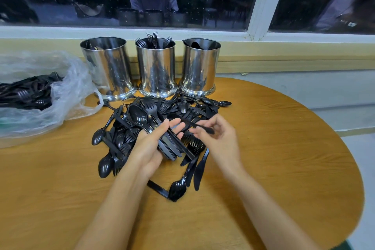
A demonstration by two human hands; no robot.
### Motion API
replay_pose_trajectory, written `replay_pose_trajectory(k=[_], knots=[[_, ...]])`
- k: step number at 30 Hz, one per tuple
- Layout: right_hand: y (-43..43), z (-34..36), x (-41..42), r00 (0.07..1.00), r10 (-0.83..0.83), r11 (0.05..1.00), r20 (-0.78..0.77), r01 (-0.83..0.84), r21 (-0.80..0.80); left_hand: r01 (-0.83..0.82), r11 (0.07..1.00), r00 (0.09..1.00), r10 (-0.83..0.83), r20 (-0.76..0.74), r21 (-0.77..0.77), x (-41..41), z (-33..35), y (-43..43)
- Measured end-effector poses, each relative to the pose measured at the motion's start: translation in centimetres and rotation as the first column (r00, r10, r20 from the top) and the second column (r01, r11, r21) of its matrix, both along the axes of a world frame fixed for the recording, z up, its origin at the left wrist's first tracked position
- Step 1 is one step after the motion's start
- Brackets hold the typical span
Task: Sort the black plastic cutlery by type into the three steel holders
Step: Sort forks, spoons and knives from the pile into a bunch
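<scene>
Sorting is under way: the left hand grips a mixed cutlery bundle above the loose pile on the tabletop. The right hand pinches one blurred black piece in its fingers. Next, that piece likely needs identifying and dropping into the matching one of the steel holders behind.

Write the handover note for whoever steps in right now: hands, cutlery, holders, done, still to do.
Left hand: grips a mixed bundle, spoon and fork heads showing.
Right hand: pinches one blurred piece, type unclear.
Done: middle holder has forks; right holder holds some dark pieces; left holder shows little inside.
To do: a big pile on the table before the holders, plus a plastic bag of more cutlery at the far left.
</scene>
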State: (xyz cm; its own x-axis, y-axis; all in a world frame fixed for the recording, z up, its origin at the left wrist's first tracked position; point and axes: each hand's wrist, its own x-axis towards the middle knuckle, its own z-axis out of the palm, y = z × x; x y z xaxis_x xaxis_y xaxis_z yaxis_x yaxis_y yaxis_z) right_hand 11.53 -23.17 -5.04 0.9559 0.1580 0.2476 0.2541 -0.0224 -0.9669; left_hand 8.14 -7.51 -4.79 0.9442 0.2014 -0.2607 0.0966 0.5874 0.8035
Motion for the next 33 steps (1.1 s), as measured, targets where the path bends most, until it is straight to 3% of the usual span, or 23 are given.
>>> replay_pose_trajectory(k=[3, 7, 11, 15, 20, 28, 33], knots=[[0.2, -1.0, -0.2, 0.994, 0.057, 0.998, 0.098, -0.053, -0.042, -0.081, 0.994, 0.996, 0.078, -0.034, -0.075, 0.1, 0.1, 0.4], [0.3, -1.6, -0.1, 0.967, 0.168, 0.976, 0.193, -0.136, -0.168, -0.009, 1.000, 1.000, 0.009, -0.022, -0.017, -0.1, 0.3, 0.4], [-1.2, -1.3, 0.9, 0.955, 0.258, 0.915, 0.145, -0.193, -0.354, -0.112, 0.993, 0.994, 0.112, -0.012, -0.027, 0.0, 0.3, 0.5], [-3.3, -1.6, 2.1, 0.959, 0.260, 0.843, 0.109, -0.170, -0.510, -0.063, 0.996, 0.998, 0.062, 0.033, 0.055, 0.2, 0.0, 1.1], [-5.6, -2.8, 3.3, 0.955, 0.268, 0.626, 0.127, -0.072, -0.776, -0.029, 0.995, 0.998, 0.024, 0.051, 0.092, 0.0, 0.1, 0.6], [-6.6, -3.0, 3.1, 0.876, 0.406, 0.457, 0.262, 0.054, -0.888, -0.070, 0.998, 0.997, 0.069, 0.041, 0.011, 0.1, -0.2, 0.8], [-7.3, -2.7, 2.8, 0.871, 0.415, 0.460, 0.262, 0.047, -0.886, -0.066, 0.998, 0.998, 0.067, 0.009, -0.019, 0.1, -0.6, 0.7]])
